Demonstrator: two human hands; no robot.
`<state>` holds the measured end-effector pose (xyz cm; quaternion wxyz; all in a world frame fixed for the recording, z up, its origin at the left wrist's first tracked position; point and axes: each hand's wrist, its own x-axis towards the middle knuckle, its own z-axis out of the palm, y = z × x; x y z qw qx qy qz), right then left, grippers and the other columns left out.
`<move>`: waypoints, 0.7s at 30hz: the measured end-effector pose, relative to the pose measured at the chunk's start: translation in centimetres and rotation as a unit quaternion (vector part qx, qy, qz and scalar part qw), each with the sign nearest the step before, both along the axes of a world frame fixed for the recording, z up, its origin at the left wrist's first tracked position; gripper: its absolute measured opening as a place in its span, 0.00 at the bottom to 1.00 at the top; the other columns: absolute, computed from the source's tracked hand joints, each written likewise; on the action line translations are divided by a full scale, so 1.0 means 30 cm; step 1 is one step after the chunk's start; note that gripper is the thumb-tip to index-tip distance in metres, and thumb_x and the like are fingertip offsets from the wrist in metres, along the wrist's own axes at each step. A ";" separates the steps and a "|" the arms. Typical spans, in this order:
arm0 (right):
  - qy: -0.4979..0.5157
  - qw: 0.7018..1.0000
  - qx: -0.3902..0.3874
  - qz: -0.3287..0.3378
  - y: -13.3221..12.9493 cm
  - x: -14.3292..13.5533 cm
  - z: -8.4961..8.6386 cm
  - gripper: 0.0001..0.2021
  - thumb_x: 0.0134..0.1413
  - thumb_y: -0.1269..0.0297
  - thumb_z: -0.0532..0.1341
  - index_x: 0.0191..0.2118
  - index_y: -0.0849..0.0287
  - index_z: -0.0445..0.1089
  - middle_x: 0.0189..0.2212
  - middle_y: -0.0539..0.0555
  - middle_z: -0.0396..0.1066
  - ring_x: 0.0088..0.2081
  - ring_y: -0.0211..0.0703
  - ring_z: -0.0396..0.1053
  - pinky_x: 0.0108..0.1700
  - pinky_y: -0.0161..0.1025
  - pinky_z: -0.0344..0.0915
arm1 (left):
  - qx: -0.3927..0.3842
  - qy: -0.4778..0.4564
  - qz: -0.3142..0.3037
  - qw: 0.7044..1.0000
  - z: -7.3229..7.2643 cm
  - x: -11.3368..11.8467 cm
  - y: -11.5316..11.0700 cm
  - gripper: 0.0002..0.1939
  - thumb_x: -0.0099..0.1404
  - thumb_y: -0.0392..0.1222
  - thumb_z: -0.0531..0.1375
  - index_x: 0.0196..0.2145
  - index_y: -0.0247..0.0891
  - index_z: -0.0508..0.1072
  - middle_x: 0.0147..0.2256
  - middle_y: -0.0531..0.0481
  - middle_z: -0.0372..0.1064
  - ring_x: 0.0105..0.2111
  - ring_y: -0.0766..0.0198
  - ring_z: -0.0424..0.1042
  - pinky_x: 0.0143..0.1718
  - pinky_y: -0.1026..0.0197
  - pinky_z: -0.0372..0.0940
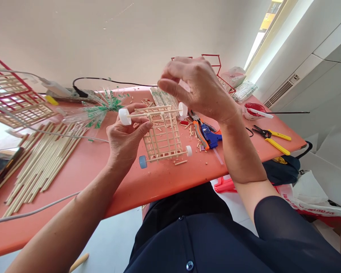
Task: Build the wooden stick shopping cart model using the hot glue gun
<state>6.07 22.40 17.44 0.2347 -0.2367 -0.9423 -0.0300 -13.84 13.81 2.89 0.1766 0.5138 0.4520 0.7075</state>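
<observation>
My left hand [127, 132] grips a small cart-like frame [165, 138] of thin wooden sticks, fingers and thumb closed around its left upper end. White bottle caps [125, 116] serve as wheels on the upper axle stick. On the lower axle stick are a blue cap [143, 162] at the left and another white cap at the right. Just above the frame's right upper end, my right hand [193, 81] is raised with curled fingers, thumb tip close to the index finger. Whatever it pinches, if anything, is hidden. It looks apart from the frame.
Wooden sticks [45, 159] lie at left, below a red-and-natural stick model [14, 94]. A blue glue gun [211, 136], orange-handled pliers [200, 132], yellow-handled wire strippers [272, 138] and a red-stained cup [254, 110] lie right. Cables cross the table; stick offcuts are scattered mid-table.
</observation>
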 end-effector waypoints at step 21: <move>0.004 0.994 -0.031 -0.106 0.088 0.002 -0.031 0.41 0.79 0.34 0.33 0.43 0.55 0.76 0.36 0.56 0.78 0.40 0.46 0.70 0.47 0.42 0.60 | 0.033 0.044 -0.017 0.998 0.021 0.016 -0.048 0.05 0.62 0.44 0.78 0.33 0.51 0.87 0.48 0.46 0.78 0.48 0.51 0.78 0.39 0.50 0.77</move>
